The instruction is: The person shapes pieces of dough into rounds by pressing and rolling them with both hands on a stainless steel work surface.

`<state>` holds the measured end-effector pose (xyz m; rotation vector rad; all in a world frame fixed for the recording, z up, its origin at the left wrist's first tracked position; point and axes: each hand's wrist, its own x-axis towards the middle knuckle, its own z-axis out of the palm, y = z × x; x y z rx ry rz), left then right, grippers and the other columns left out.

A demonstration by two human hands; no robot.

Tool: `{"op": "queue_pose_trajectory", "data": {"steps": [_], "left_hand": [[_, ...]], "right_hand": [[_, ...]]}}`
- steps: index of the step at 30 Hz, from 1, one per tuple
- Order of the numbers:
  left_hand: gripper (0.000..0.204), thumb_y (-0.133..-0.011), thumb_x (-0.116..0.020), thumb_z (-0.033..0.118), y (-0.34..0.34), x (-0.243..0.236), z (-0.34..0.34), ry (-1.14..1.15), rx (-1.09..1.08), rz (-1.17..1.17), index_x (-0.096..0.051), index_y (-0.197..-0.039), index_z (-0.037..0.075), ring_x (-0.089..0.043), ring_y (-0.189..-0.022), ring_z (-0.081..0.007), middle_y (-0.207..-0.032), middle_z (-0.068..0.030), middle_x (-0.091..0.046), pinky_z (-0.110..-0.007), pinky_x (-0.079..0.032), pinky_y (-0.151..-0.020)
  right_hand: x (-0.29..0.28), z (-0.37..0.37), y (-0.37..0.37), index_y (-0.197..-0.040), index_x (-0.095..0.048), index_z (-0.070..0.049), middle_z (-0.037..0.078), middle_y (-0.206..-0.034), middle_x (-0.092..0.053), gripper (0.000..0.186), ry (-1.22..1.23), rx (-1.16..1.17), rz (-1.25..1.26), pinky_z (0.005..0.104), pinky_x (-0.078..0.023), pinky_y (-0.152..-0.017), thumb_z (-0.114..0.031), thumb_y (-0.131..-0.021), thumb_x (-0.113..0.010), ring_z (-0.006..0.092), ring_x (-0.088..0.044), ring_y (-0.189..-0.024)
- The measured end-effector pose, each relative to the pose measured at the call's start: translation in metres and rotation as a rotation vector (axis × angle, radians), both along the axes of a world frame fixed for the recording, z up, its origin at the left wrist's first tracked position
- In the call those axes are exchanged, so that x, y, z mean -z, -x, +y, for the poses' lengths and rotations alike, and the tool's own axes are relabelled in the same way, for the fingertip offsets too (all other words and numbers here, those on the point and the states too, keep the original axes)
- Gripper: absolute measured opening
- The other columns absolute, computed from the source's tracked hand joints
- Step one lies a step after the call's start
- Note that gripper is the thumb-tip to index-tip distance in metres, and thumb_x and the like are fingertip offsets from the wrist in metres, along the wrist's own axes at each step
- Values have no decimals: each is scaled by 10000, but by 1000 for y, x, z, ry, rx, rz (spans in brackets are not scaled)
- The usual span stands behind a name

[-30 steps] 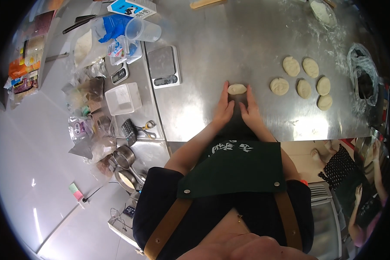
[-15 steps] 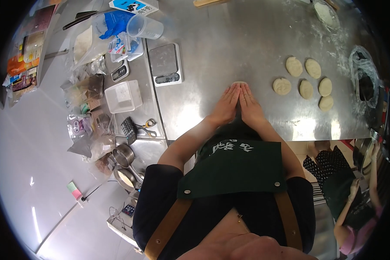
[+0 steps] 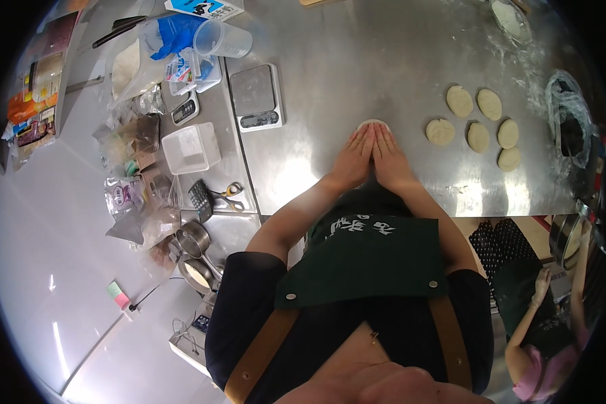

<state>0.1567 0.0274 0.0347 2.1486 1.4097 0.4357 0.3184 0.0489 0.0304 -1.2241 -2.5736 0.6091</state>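
Note:
My left hand (image 3: 355, 153) and my right hand (image 3: 389, 156) lie side by side on the steel worktop, fingers stretched out and pointing away from me. Their fingertips meet over a pale piece of dough (image 3: 372, 122) and press on it. Only its far rim shows; the rest is hidden under the fingers. To the right, several flat, pale dough rounds (image 3: 460, 102) rest apart on the steel, one of them (image 3: 440, 132) with a rough, creased top.
Left of my hands sits a kitchen scale (image 3: 254, 89). Beyond it are a clear measuring jug (image 3: 223, 39), a white tub (image 3: 190, 149), scissors (image 3: 227, 196) and saucepans (image 3: 193, 240). A bowl of flour (image 3: 509, 20) stands far right, near a plastic-covered bowl (image 3: 569, 121). A co-worker (image 3: 532, 316) stands at lower right.
My fingertips have moved slightly away from me on the dough, and more of its far rim shows. The co-worker at lower right has shifted a little.

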Motion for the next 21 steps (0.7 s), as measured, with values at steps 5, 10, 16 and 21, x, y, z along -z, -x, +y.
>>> {"op": "queue_pose_trajectory", "data": {"steps": [5, 10, 16, 21], "left_hand": [[668, -836, -484, 82, -1, 4, -2, 12, -2, 21, -222, -1414, -125, -286, -1390, -380, -1465, -285, -308, -464, -195, -1155], [686, -831, -490, 89, -4, 6, -9, 4, -28, -34, -215, -1430, -102, -247, -1411, -367, -1485, -265, -288, -460, -185, -1160], [669, -846, -476, 75, -3, 3, -10, 114, 7, 43, -208, -1434, -99, -250, -1405, -384, -1480, -268, -293, -462, -193, -1157], [690, -836, -542, 112, -11, 10, -6, -1, -53, 32, -228, -1401, -130, -289, -1367, -434, -1439, -310, -321, -495, -229, -1127]], "right_hand": [[-8, 1, 2, -1385, -339, 113, 251, -1483, -307, 602, 51, -55, -82, 432, -212, -1160, -95, -838, -477, 348, -276, -1403], [-2, -14, 1, -1396, -343, 90, 219, -1494, -313, 589, 6, -22, -145, 422, -224, -1157, -107, -857, -471, 328, -282, -1406], [-9, -12, -3, -1398, -325, 101, 236, -1498, -292, 607, 154, -27, -70, 431, -197, -1164, -113, -851, -478, 339, -252, -1416], [-9, 2, 2, -1406, -300, 114, 251, -1503, -271, 663, -13, -40, -196, 428, -170, -1172, -185, -845, -490, 335, -239, -1422]]}}
